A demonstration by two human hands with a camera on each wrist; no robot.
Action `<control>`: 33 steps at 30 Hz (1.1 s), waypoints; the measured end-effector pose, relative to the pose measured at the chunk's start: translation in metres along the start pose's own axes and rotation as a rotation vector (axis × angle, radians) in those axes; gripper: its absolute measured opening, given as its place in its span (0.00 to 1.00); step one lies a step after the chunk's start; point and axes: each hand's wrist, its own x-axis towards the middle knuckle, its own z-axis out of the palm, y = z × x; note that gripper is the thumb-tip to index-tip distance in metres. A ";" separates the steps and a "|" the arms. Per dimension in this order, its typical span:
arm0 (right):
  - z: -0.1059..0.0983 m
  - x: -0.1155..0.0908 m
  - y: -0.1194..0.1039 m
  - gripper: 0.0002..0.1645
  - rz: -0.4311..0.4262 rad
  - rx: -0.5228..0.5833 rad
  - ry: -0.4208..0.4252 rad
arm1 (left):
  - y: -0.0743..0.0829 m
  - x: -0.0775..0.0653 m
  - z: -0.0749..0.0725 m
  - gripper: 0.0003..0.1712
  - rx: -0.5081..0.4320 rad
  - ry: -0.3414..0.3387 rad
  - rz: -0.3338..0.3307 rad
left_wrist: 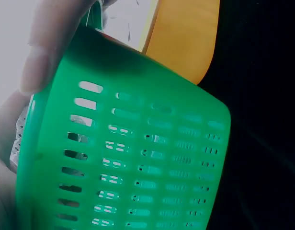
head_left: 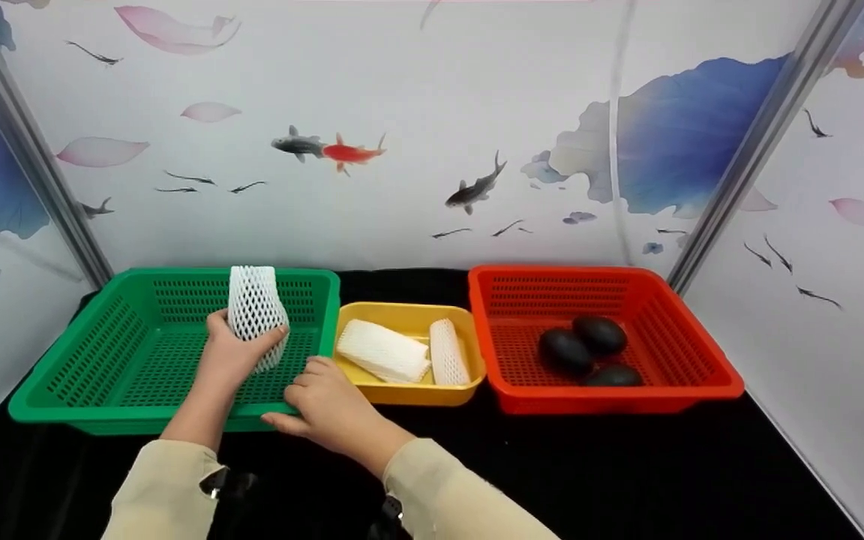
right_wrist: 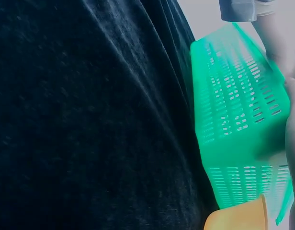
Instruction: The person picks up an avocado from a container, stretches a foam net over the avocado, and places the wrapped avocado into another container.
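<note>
My left hand (head_left: 233, 349) grips a white foam net sleeve (head_left: 256, 300) and holds it upright inside the green basket (head_left: 177, 412). Green basket mesh shows through the sleeve's lower part. At the basket's front right corner, my right hand (head_left: 334, 401) holds the rim, fingers bent over it and thumb stretched along the front. In the left wrist view, a fingertip lies at the rim of the green basket (left_wrist: 138, 76), and a bit of the net sleeve (left_wrist: 17, 139) shows behind the wall. The right wrist view shows the green basket (right_wrist: 233, 148) from outside.
Two more white foam sleeves (head_left: 383, 351) lie in a yellow tray (head_left: 402, 394) between the baskets. A red basket (head_left: 582, 401) on the right holds three dark oval fruits (head_left: 565, 351). Black cloth (head_left: 589, 472) covers the table; printed panels (head_left: 417, 75) stand behind.
</note>
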 end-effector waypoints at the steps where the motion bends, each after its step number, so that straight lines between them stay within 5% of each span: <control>1: 0.001 0.001 0.000 0.29 -0.002 0.006 0.011 | -0.001 0.002 0.000 0.59 -0.008 -0.007 -0.008; 11: 0.010 0.004 0.000 0.30 -0.013 0.049 0.185 | -0.003 0.016 0.000 0.58 0.009 -0.106 -0.071; 25: 0.023 0.007 -0.002 0.22 0.045 0.161 0.429 | -0.007 0.017 0.006 0.50 0.148 -0.167 -0.110; 33: 0.024 0.008 -0.002 0.22 0.038 0.147 0.470 | -0.005 0.016 0.008 0.41 0.285 -0.204 -0.100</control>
